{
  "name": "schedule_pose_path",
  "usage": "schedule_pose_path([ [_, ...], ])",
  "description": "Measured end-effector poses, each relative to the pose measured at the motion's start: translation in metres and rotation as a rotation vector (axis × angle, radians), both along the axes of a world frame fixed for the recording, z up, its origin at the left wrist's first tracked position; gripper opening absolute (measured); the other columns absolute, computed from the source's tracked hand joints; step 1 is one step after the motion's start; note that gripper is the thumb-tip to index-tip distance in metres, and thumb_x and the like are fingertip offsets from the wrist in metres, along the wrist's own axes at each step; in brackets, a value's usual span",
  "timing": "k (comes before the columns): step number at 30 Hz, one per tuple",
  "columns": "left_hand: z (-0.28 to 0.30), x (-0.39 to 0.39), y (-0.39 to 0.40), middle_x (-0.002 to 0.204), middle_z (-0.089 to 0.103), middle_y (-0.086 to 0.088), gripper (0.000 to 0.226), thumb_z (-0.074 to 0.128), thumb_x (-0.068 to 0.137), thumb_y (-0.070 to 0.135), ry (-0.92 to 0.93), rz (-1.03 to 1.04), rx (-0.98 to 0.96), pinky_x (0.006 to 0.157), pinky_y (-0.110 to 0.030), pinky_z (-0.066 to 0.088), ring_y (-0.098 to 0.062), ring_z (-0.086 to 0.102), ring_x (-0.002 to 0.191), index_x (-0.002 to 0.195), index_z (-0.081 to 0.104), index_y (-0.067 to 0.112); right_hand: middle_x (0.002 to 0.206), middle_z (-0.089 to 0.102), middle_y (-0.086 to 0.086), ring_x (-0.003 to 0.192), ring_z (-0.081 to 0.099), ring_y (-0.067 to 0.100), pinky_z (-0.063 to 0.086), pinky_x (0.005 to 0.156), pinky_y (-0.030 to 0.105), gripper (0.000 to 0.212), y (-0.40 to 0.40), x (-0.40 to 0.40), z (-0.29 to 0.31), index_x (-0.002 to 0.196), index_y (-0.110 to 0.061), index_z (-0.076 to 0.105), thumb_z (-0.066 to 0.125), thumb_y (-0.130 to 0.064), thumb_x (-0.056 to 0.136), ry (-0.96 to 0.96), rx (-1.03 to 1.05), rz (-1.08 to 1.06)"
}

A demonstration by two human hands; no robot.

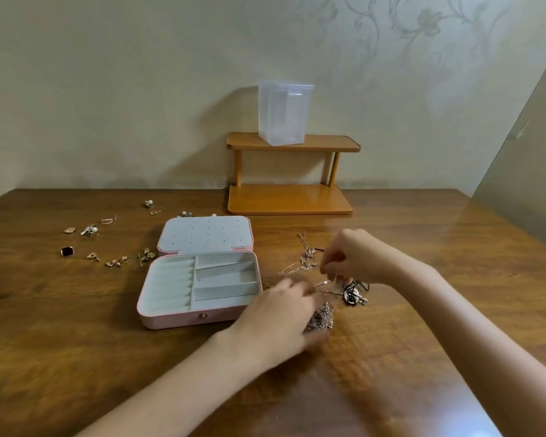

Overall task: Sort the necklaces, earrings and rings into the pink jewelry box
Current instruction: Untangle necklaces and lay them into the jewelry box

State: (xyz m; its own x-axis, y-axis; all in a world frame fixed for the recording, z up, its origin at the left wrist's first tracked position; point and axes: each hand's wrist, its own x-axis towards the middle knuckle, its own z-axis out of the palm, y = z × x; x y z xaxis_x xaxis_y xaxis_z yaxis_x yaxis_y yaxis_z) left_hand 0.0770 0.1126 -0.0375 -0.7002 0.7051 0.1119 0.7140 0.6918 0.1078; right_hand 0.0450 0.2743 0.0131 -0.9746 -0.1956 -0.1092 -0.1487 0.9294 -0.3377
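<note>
The pink jewelry box (pixel 183 320) lies open on the wooden table, its grey compartments empty and its lid (pixel 204 234) laid back. Earrings and rings (pixel 117 262) are scattered to its left, among them a black-stoned ring (pixel 67 251). To its right lies a tangle of necklaces (pixel 320 316), thin gold chains (pixel 306 257) and a black cord piece (pixel 353 293). My left hand (pixel 281 313) rests blurred on the tangle, fingers at the silvery bunch. My right hand (pixel 347 257) pinches a thin chain above the pile.
A two-tier wooden shelf (pixel 289 200) stands against the wall behind the box, with a clear plastic container (pixel 284 113) on its top tier. More small earrings (pixel 148 203) lie at the far left of the table. A panel leans at the right edge.
</note>
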Motion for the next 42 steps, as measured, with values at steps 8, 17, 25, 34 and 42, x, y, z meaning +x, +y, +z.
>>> schedule_pose_path([
  [8, -0.012, -0.005, -0.009, 0.131, 0.044, 0.004, 0.053, 0.056, 0.089, 0.035, -0.026, 0.062, 0.102, 0.099, -0.029, 0.037, -0.017, 0.038, 0.118, 0.133, 0.031, 0.019, 0.066, 0.065, -0.002, 0.048, 0.055, 0.005, 0.045, 0.046, 0.015, 0.004, -0.003, 0.012, -0.018, 0.080, -0.016, 0.067, 0.070, -0.019, 0.081, -0.133, -0.056, 0.063],
  [17, -0.009, -0.003, -0.015, 0.131, 0.044, 0.002, 0.060, 0.060, 0.085, 0.041, -0.088, 0.098, 0.074, 0.099, -0.028, 0.036, -0.018, 0.043, 0.120, 0.132, 0.030, 0.020, 0.062, 0.057, -0.003, 0.051, 0.054, 0.007, 0.045, 0.051, 0.017, 0.018, -0.004, 0.018, -0.014, 0.069, -0.017, 0.058, 0.069, -0.007, 0.080, -0.359, 0.145, 0.080],
  [25, -0.004, -0.001, -0.020, 0.135, 0.037, 0.005, 0.071, 0.065, 0.083, 0.034, -0.242, 0.084, 0.090, 0.095, -0.021, 0.033, -0.012, 0.040, 0.122, 0.140, 0.023, 0.024, 0.071, 0.061, -0.003, 0.056, 0.053, 0.006, 0.042, 0.048, 0.010, 0.010, 0.000, 0.028, -0.012, 0.090, -0.011, 0.070, 0.069, -0.015, 0.081, -0.192, 0.092, 0.044],
  [34, 0.039, 0.007, -0.048, 0.110, 0.061, 0.011, 0.057, 0.074, 0.074, 0.012, -0.767, 0.100, 0.536, 0.092, -0.020, 0.048, -0.004, 0.057, 0.102, 0.119, 0.044, 0.032, 0.091, 0.069, 0.000, 0.078, 0.058, 0.012, 0.049, 0.069, 0.022, 0.015, -0.013, 0.025, -0.011, 0.094, -0.012, 0.071, 0.070, -0.018, 0.080, -0.126, 0.172, 0.125],
  [42, 0.104, -0.010, -0.059, 0.104, 0.070, -0.014, 0.062, 0.072, 0.056, 0.010, -1.189, 0.013, 1.381, 0.079, -0.023, 0.055, -0.021, 0.067, 0.091, 0.115, 0.053, 0.005, 0.078, 0.069, 0.002, 0.058, 0.054, 0.006, 0.045, 0.055, 0.015, 0.009, -0.033, 0.023, 0.004, 0.091, -0.010, 0.071, 0.068, -0.009, 0.082, -0.056, -0.448, 0.234],
])
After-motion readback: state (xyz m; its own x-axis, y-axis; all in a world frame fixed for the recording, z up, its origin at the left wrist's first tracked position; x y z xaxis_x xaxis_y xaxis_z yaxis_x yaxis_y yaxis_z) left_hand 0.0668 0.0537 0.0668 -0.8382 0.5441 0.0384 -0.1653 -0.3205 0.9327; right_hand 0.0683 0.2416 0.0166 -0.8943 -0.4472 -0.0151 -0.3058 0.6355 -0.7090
